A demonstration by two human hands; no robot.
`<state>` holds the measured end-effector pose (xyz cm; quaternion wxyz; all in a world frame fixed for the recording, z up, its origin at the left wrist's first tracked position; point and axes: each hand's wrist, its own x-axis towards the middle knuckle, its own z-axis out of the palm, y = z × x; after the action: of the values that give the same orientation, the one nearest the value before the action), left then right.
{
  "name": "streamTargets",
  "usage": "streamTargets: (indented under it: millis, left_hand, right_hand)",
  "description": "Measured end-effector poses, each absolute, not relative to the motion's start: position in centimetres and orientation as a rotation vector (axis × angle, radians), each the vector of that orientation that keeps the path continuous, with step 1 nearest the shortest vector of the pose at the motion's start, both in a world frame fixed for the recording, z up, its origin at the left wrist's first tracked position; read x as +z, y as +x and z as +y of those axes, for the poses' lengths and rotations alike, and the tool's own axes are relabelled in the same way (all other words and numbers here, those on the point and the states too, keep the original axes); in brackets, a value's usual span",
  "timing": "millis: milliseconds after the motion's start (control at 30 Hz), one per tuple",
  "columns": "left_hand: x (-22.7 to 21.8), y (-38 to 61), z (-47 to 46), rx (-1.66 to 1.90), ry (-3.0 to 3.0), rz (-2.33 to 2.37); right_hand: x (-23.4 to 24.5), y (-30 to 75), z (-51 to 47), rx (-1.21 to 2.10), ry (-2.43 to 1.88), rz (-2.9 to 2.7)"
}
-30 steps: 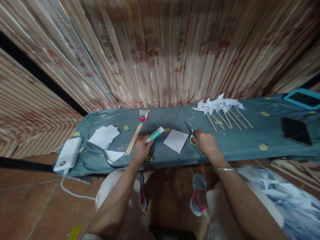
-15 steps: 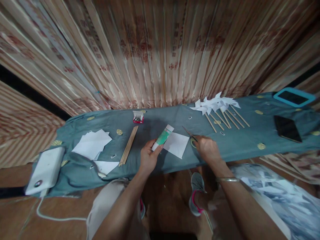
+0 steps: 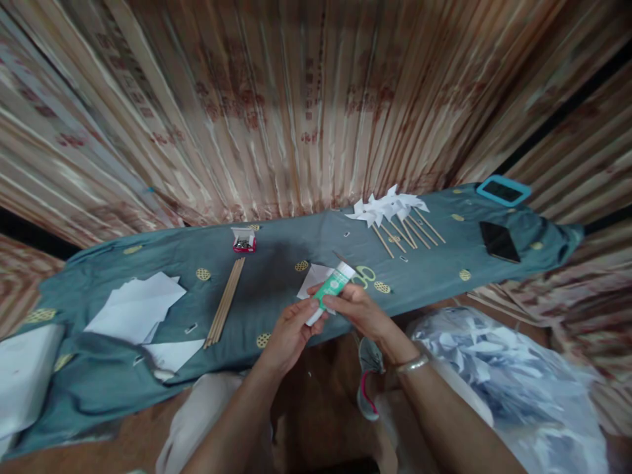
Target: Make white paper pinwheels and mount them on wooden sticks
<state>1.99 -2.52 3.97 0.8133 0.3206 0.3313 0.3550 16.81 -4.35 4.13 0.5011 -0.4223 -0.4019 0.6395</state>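
A green and white glue tube (image 3: 332, 288) is raised just above the near edge of a narrow bench covered in blue-grey cloth (image 3: 276, 276). My left hand (image 3: 291, 329) grips the tube's lower end. My right hand (image 3: 356, 308) closes its fingers on the tube's upper part. Under the tube lies a white paper square (image 3: 313, 279). Scissors with pale green handles (image 3: 360, 274) rest on the cloth just right of it, out of either hand.
Wooden sticks (image 3: 225, 301) and a small red box of pins (image 3: 243, 239) lie to the left, with white paper pieces (image 3: 136, 308) beyond. Paper pinwheels on sticks (image 3: 393, 212), a black phone (image 3: 498, 241) and a blue-cased tablet (image 3: 503, 191) are at the right. A plastic bag of scraps (image 3: 498, 382) sits on the floor.
My right hand left the scissors on the cloth and came over to the glue tube. My left hand lifted the tube toward me. The view swung to the right.
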Motion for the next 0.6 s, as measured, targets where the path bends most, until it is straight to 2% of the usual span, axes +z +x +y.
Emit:
streamTargets:
  millis: [200,333,467,600]
  left_hand:
    - [3.7,1.4,-1.4,0.793,0.879,0.736]
    - [2.6,0.0,0.1,0.943,1.231,0.959]
    - [1.2,-1.6,1.9,1.026,1.784,1.169]
    - [-0.1,-2.1,3.2,0.84,2.137,1.335]
  right_hand:
    - [4.2,16.7,-2.9,1.37,-1.006,-0.735]
    - [4.6,17.8,-2.2,1.24,-0.99,-0.408]
    - [4.9,18.4,-2.3,1.303,-0.979,-0.28]
    - [4.9,18.1,-2.5,1.436,-0.902,-0.21]
